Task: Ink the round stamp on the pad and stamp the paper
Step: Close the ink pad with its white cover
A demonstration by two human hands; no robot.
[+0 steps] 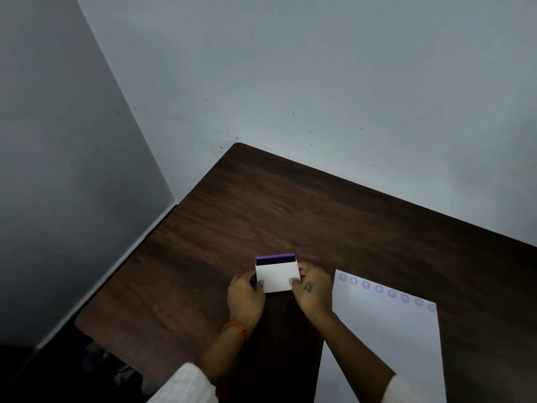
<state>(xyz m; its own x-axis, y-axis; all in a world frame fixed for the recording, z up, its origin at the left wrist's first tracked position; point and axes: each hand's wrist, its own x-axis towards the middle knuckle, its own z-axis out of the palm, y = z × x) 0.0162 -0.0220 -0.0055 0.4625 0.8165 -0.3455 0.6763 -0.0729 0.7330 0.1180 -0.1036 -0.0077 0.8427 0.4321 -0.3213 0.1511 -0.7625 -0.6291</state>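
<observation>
A small ink pad box (277, 274) lies on the dark wooden table (261, 216); its white lid covers most of it and a purple edge shows at the far side. My left hand (245, 298) grips its left side and my right hand (312, 289) grips its right side. To the right lies a white sheet of paper (386, 344) with a row of several round purple stamp marks (386, 292) along its top edge. No round stamp is visible.
The table stands in a room corner, with grey walls (290, 82) behind and to the left. Its left edge (122, 271) drops to a dark floor area with unclear objects.
</observation>
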